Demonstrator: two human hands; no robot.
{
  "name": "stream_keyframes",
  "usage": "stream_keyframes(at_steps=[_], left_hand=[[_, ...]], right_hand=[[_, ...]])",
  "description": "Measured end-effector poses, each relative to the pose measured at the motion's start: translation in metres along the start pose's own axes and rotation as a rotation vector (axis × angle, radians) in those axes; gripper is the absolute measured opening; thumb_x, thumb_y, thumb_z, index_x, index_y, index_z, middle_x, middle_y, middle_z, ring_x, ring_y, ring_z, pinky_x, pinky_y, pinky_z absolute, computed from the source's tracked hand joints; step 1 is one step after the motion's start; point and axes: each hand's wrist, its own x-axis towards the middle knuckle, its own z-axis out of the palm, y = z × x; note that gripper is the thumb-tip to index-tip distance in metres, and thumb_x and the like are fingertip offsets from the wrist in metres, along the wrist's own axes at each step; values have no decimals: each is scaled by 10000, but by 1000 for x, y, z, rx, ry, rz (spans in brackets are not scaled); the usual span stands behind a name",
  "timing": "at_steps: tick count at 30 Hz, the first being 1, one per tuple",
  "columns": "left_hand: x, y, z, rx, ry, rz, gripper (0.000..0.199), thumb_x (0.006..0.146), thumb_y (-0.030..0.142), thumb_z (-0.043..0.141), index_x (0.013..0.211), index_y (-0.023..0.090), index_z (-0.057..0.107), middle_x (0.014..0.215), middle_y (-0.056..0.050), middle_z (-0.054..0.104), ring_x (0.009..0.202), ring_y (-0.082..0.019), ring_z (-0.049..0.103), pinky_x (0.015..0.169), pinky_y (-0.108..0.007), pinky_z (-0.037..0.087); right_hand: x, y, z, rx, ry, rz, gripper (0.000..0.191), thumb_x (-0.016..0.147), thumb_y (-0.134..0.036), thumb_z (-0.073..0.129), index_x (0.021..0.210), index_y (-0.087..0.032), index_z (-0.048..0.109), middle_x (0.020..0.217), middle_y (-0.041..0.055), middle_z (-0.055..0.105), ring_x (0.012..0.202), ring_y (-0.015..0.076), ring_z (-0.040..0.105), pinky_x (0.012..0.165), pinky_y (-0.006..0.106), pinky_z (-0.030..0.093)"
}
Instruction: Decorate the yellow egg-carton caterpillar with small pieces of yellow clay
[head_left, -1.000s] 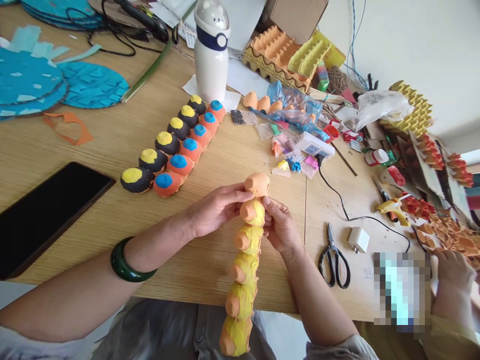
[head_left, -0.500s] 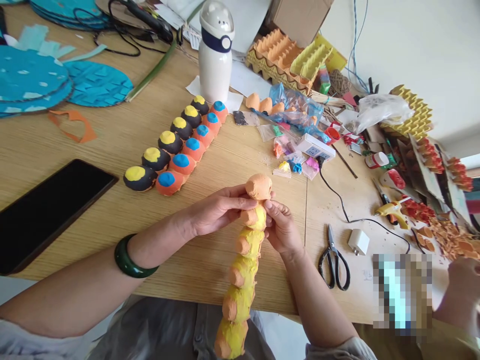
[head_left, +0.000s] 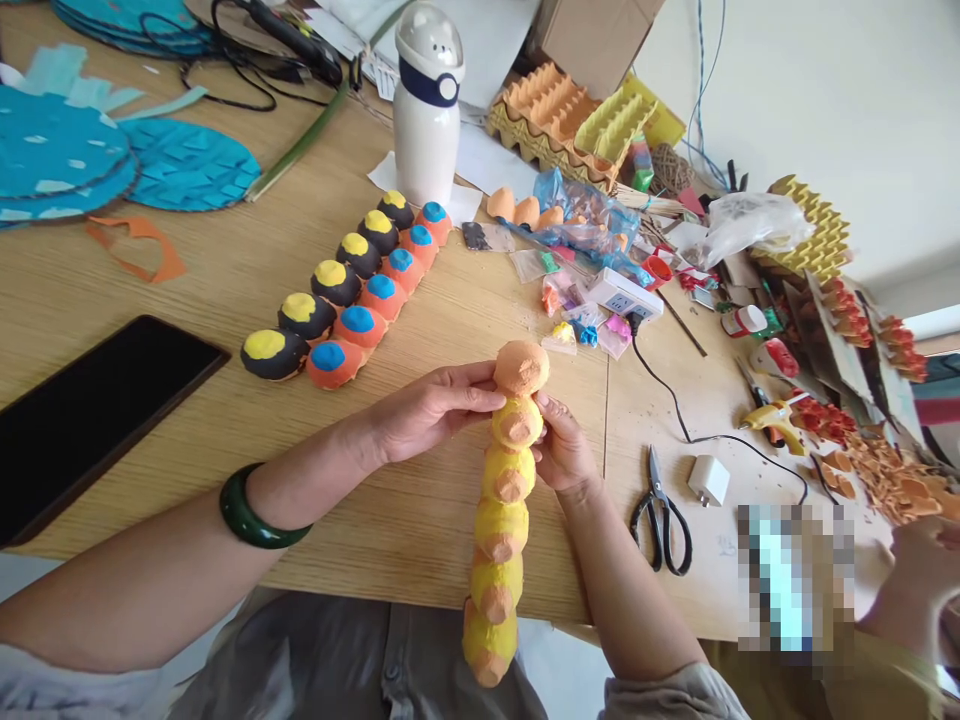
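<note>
Head view: egg-carton caterpillar [head_left: 504, 510], yellow-orange cups in chain, long axis pointing away from person, orange end cup farthest, near end past desk [head_left: 420, 540] edge. Left hand [head_left: 431, 412] half-closed, fingers against end cup. Right hand [head_left: 564, 450] pinches second cup. Painted egg-carton rows [head_left: 345, 300] left, scissors [head_left: 660, 525] right, both well apart.

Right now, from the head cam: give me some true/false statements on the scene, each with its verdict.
1. The left hand wears a green bangle. True.
2. The left hand and the right hand both hold the yellow-and-orange egg-carton strip. True.
3. The black scissors lie left of the strip. False: they lie to its right, near a white plug.
4. The right hand holds a yellow glue gun. False: it holds the strip; the glue gun lies away from both hands.
</note>
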Motion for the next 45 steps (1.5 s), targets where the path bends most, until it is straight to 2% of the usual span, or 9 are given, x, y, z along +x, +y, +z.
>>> stream_keyframes(at_steps=[9, 13, 17, 24, 29, 33, 37, 41, 45], left_hand=[[6, -1, -15, 17, 139, 8, 209, 836, 287, 821, 1019, 187, 835, 1055, -70, 807, 1079, -240, 711, 986, -354, 534], [8, -6, -17, 1, 240, -13, 171, 790, 276, 867, 942, 202, 846, 969, -30, 809, 937, -179, 711, 875, -290, 551], [9, -7, -14, -29, 288, -19, 186, 733, 261, 893, 898, 192, 844, 945, -24, 803, 888, -166, 706, 841, -279, 557], [10, -10, -16, 43, 347, 11, 332, 748, 265, 844, 1072, 200, 808, 1050, -27, 789, 971, -179, 704, 856, -283, 555], [11, -14, -28, 566, 424, 127, 411, 811, 376, 770, 1152, 149, 747, 1142, -104, 770, 1051, -252, 714, 920, -378, 564], [6, -6, -29, 1124, 644, 450, 442, 885, 367, 701, 1236, 98, 714, 1150, -157, 727, 888, -231, 696, 757, -372, 582], [0, 0, -11, 1170, 478, 730, 253, 979, 256, 641, 1179, 141, 744, 1069, -99, 754, 955, -187, 697, 892, -334, 574], [-3, -6, 3, 1114, 283, 826, 168, 973, 241, 694, 1119, 189, 760, 1091, -76, 788, 1085, -197, 710, 976, -323, 564], [-1, -13, 5, 1110, 260, 874, 101, 927, 225, 759, 1020, 187, 763, 972, -55, 801, 986, -190, 713, 931, -314, 574]], right_hand=[[4, -2, 2, -254, 192, -143, 484, 763, -541, 819, 580, -194, 535, 513, -81, 355, 455, 60, 297, 413, 219, 260], [3, -6, -2, -348, 335, -285, 249, 812, -433, 757, 828, -185, 748, 637, -52, 488, 515, 73, 394, 441, 223, 315], [3, -13, -7, -167, 314, -354, 248, 713, -240, 775, 960, -219, 789, 945, 5, 687, 787, 117, 617, 727, 268, 583], [1, -14, -7, -26, 250, -388, 265, 711, -177, 836, 970, -218, 801, 1082, 30, 797, 991, 167, 738, 1013, 362, 615], [3, -11, -8, 12, 176, -320, 252, 789, -260, 826, 1030, -198, 783, 1073, 46, 827, 860, 136, 772, 853, 292, 663], [1, -9, -6, -52, 143, -308, 272, 853, -339, 787, 1090, -213, 743, 974, 31, 834, 678, 121, 743, 661, 265, 647], [-7, -7, 3, -209, 142, -368, 359, 910, -401, 747, 1216, -223, 684, 922, 28, 833, 624, 136, 742, 632, 293, 636], [-20, -6, 13, -385, 77, -430, 477, 970, -410, 695, 1402, -234, 599, 781, -7, 810, 599, 166, 755, 648, 339, 647], [-28, -5, 19, -453, 7, -456, 488, 1003, -398, 659, 1462, -262, 563, 723, -34, 785, 604, 181, 765, 666, 368, 661]])
